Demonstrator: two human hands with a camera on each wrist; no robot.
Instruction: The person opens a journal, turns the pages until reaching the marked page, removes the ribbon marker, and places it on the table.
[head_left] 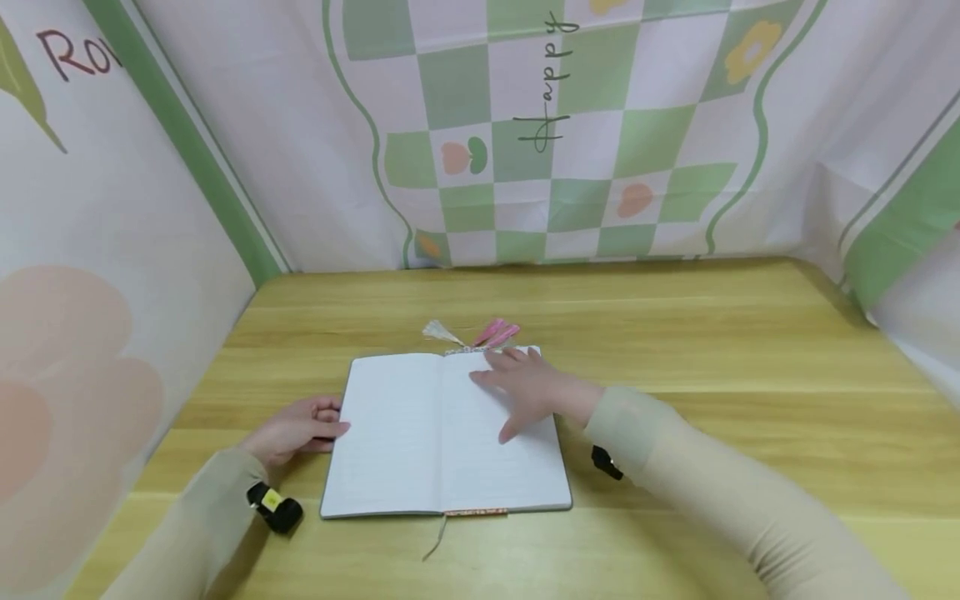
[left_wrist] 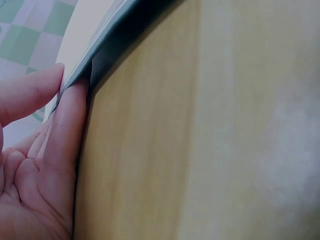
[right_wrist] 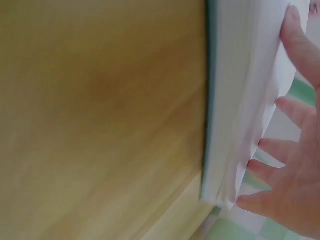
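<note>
In the head view, the opened notebook [head_left: 390,433] lies on the wooden table [head_left: 750,350] between my two hands. My left hand [head_left: 296,429] is at its left edge, about midway along that side, the thumb over the margin of the left page and the other fingers bent beside the edge. My right hand [head_left: 521,392] is above the upper part of the right page, so that page lies under my palm; the fingers are spread and point toward the spine and the far edge, the thumb toward me. Just past the far edge, near the spine, a white tassel [head_left: 442,332] and a pink tassel [head_left: 497,333] lie on the table. At the near edge an orange patterned strip [head_left: 476,512] shows, with a thin ribbon [head_left: 435,540] trailing beside it. Behind the table hangs a green-checked cloth [head_left: 525,150].

In the left wrist view, I pinch the notebook's edge: my thumb is on the page side, and my forefinger meets the dark cover from the other side. The wood fills the rest of the view.

In the right wrist view, the notebook's page block and cover edge stand beside my hand, the fingers parted and gripping nothing. Their tips rest on or just over the page; I cannot tell how firmly they press.
</note>
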